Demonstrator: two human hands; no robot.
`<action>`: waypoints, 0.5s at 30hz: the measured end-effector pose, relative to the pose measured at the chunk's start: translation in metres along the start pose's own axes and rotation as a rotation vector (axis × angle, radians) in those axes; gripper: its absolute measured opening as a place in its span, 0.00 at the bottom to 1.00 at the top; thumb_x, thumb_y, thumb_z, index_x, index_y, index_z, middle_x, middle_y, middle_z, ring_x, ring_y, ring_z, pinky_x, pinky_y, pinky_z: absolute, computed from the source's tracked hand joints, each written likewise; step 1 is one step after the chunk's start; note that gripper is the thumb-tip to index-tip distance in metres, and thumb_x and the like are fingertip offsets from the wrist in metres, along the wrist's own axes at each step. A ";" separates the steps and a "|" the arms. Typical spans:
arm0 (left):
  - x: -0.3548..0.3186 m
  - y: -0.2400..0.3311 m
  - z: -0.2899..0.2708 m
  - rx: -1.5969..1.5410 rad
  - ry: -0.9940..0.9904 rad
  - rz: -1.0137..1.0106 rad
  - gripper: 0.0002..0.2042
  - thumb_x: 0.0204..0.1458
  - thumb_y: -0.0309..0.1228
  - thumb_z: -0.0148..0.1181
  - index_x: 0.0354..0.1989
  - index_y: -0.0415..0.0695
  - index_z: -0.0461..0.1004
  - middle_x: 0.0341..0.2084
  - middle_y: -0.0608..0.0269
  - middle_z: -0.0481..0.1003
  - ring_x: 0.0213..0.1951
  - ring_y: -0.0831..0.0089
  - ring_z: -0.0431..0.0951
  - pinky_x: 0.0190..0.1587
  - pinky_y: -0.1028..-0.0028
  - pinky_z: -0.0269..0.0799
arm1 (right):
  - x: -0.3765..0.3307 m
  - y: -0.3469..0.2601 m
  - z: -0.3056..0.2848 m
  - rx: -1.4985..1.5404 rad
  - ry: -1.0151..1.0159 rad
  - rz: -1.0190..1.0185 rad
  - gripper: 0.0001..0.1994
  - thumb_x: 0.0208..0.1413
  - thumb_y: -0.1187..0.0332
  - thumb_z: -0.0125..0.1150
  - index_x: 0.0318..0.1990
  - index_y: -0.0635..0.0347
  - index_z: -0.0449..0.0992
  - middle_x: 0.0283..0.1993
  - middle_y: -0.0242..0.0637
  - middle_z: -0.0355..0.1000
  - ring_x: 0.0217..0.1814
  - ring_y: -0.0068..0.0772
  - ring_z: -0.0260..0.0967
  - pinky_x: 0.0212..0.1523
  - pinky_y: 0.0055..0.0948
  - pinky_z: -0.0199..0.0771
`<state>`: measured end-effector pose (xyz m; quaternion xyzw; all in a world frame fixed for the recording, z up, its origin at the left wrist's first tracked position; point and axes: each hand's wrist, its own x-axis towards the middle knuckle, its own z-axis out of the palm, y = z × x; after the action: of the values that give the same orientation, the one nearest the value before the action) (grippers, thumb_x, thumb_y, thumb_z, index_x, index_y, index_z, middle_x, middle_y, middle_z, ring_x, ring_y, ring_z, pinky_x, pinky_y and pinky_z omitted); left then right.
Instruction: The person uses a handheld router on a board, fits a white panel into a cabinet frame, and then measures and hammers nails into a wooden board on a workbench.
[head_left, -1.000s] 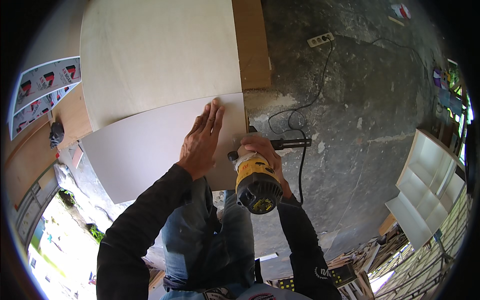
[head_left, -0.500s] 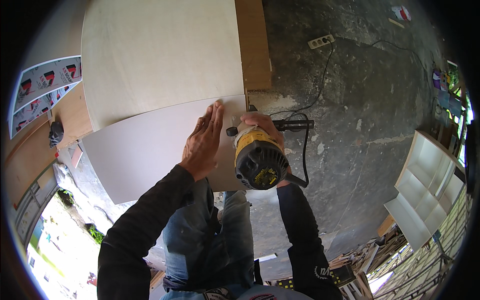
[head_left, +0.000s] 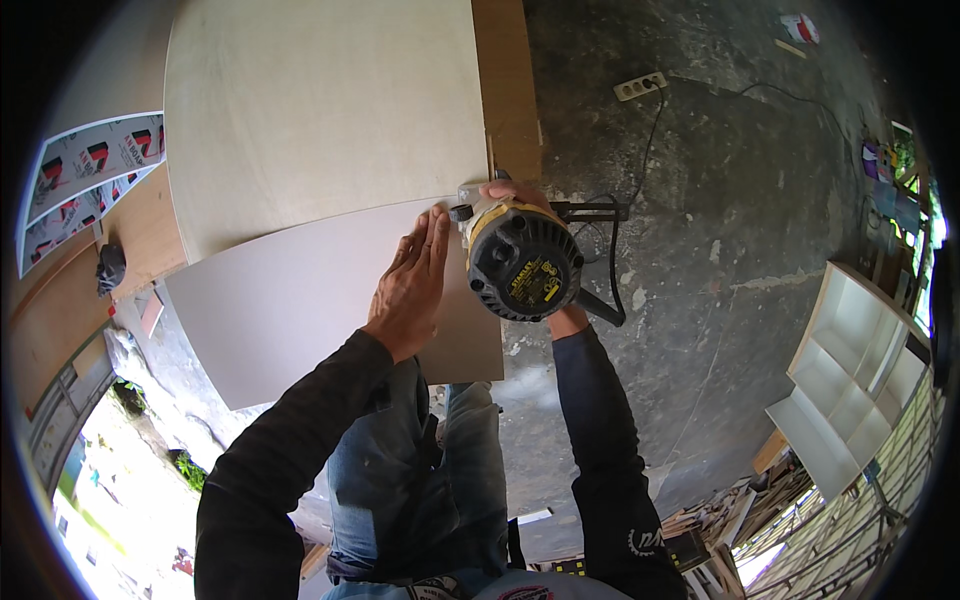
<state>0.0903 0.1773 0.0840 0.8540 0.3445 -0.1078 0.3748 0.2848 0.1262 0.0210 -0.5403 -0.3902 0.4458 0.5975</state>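
Observation:
My left hand [head_left: 408,285] lies flat on a thin pale panel [head_left: 290,290], fingers together and stretched toward the far edge. Wrapped round a yellow and black trim router [head_left: 525,262] is my right hand [head_left: 562,310], its fingers partly hidden behind the motor body. The router stands at the panel's right edge, near the far right corner, with a black side guide [head_left: 595,211] sticking out to the right. Its bit is hidden from sight. Beyond the panel lies a larger pale plywood sheet [head_left: 325,110], whose near edge the panel overlaps or meets.
A brown board [head_left: 508,110] shows along the plywood's right side. The router's black cord [head_left: 637,175] runs to a power strip [head_left: 640,86] on the grey concrete floor [head_left: 690,330]. A white shelf unit [head_left: 850,375] stands at right, near scrap wood [head_left: 735,520].
The router and my right hand have moved away from me along the panel's right edge, to its far corner. My left hand has stayed in nearly the same place.

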 end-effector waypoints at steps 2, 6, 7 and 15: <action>-0.001 0.000 0.001 -0.004 0.001 0.004 0.53 0.33 0.12 0.60 0.71 0.30 0.35 0.72 0.39 0.44 0.73 0.49 0.45 0.73 0.62 0.44 | 0.001 -0.003 0.002 0.231 0.031 0.152 0.22 0.49 0.72 0.70 0.53 0.57 0.74 0.54 0.40 0.72 0.55 0.34 0.71 0.58 0.29 0.70; 0.000 -0.003 0.005 0.025 0.005 0.016 0.52 0.34 0.12 0.58 0.71 0.29 0.36 0.71 0.37 0.44 0.73 0.48 0.45 0.73 0.61 0.45 | 0.009 -0.001 0.002 0.178 0.026 0.123 0.24 0.47 0.72 0.71 0.54 0.57 0.73 0.53 0.40 0.72 0.55 0.35 0.71 0.58 0.30 0.70; 0.000 -0.004 0.006 0.035 -0.009 0.015 0.51 0.34 0.13 0.58 0.71 0.29 0.36 0.71 0.37 0.44 0.73 0.48 0.45 0.73 0.60 0.45 | 0.010 0.000 0.001 0.139 0.025 0.099 0.24 0.46 0.71 0.72 0.54 0.57 0.73 0.53 0.40 0.72 0.55 0.35 0.71 0.58 0.30 0.70; 0.004 -0.004 0.004 0.032 -0.063 0.003 0.53 0.32 0.15 0.61 0.70 0.27 0.36 0.70 0.34 0.44 0.72 0.45 0.46 0.73 0.59 0.46 | 0.016 -0.007 -0.005 -0.027 0.041 0.001 0.28 0.42 0.70 0.74 0.55 0.58 0.71 0.53 0.41 0.72 0.55 0.38 0.71 0.58 0.32 0.70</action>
<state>0.0907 0.1783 0.0779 0.8567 0.3292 -0.1395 0.3718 0.2951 0.1399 0.0275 -0.5574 -0.3837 0.4298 0.5978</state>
